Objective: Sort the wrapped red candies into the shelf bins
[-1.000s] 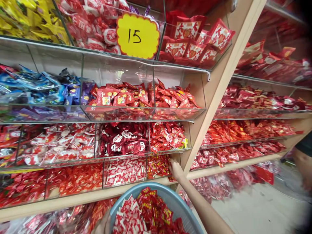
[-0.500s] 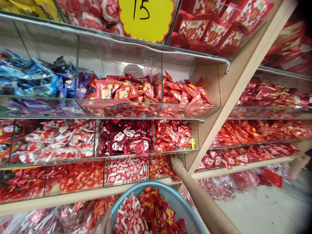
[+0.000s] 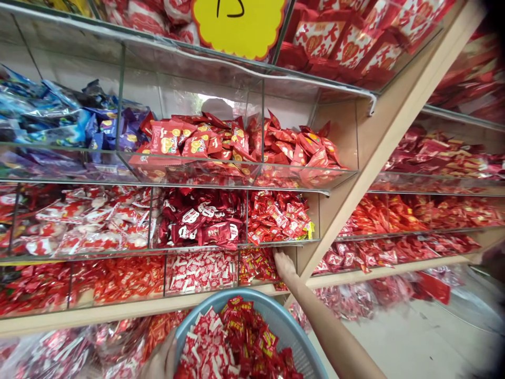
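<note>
My left hand (image 3: pixel 161 358) grips the left rim of a light blue plastic basket (image 3: pixel 302 337) at the bottom of the view. Inside it, red-and-white wrapped candies (image 3: pixel 207 345) lie on the left and dark red candies with yellow lettering (image 3: pixel 252 331) on the right. My right hand (image 3: pixel 284 266) reaches into the right end of the lowest shelf row, beside a compartment of similar dark red and yellow candies (image 3: pixel 258 266). Its fingertips are hidden at the compartment, so I cannot tell whether they hold any candy.
A neighbouring compartment holds red-and-white candies (image 3: pixel 201 271). Clear-walled shelves above carry maroon packets (image 3: pixel 203 216), red packets (image 3: pixel 197 142) and blue packets (image 3: pixel 47 118). A slanting wooden upright (image 3: pixel 379 152) stands right of my arm. Plastic bags of candy (image 3: pixel 59 350) lie beneath the bottom shelf.
The view has shifted slightly, and the basket appears a little further left and higher. My right hand stays at the same compartment. At the far right, a person's bare limb has left its earlier place.
</note>
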Tool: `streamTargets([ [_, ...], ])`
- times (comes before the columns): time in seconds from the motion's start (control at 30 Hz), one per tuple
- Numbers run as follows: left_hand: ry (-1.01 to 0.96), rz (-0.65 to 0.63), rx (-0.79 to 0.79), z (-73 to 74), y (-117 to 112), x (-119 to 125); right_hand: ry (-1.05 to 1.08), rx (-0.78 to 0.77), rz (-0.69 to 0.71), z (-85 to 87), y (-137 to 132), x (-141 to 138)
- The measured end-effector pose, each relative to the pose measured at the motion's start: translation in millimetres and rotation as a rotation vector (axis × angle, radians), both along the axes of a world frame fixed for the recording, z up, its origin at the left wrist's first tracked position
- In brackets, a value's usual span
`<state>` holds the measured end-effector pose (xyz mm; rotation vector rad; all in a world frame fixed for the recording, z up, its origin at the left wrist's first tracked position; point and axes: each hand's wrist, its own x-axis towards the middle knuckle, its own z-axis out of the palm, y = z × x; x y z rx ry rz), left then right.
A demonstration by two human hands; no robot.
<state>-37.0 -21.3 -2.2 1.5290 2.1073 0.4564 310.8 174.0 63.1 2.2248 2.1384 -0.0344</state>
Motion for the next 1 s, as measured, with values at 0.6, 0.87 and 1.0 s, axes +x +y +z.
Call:
streamTargets([
  [0.6, -0.382, -0.064, 0.266, 77.6, -5, 54, 1.900, -0.122, -0.159, 11.7, -172, -46],
  [0.87, -0.935, -0.146, -0.028, 62.7, -21, 141, 1.992, -0.248, -0.250, -25.0, -212, -78],
  [1.0, -0.885, -0.062, 0.026, 47.3, -6, 129, 1.945, -0.224, -0.330, -34.0, -207, -68],
])
